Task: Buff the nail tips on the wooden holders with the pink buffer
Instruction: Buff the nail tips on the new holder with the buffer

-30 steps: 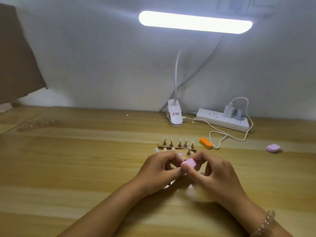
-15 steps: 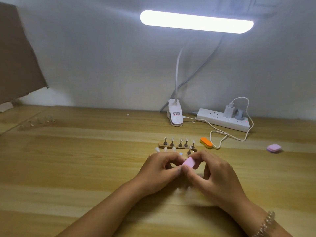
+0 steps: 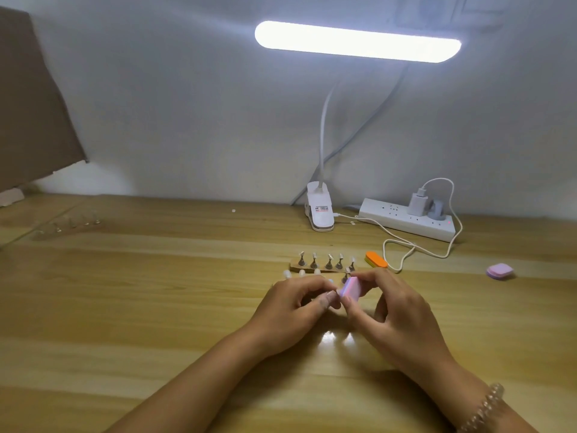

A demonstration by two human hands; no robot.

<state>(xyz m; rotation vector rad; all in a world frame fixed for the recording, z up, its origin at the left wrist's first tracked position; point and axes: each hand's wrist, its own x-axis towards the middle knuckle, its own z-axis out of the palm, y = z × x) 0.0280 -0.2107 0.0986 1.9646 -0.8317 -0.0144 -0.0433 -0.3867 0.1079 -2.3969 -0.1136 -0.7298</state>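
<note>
From my remote seat, the long pale wooden table point(image 3: 156, 307) fills the view, lit by a white clip-on bar lamp point(image 3: 357, 41). Mid-table lies the far flat wooden holder point(image 3: 296, 267) with its row of metal pegs. A nearer row of small whitish nail tips point(image 3: 302, 272) peeks out just behind my hands; its base is hidden.

My right hand point(image 3: 396, 310) pinches the small pink rectangular buffer block point(image 3: 349, 287) between thumb and curled fingers, tilted on edge just above the table in front of the holders. My left hand point(image 3: 290, 310) is curled, thumb and forefinger drawn together right against the buffer. Whether they grip a tip or a peg I cannot tell; it is too small and covered.

The risks, as I judge them:
- Pressing too hard could pop a tip off its peg.
- My knuckles sit near the front row, so a wide stroke could knock it.
- The buffer is held by its end and could twist out.
</note>
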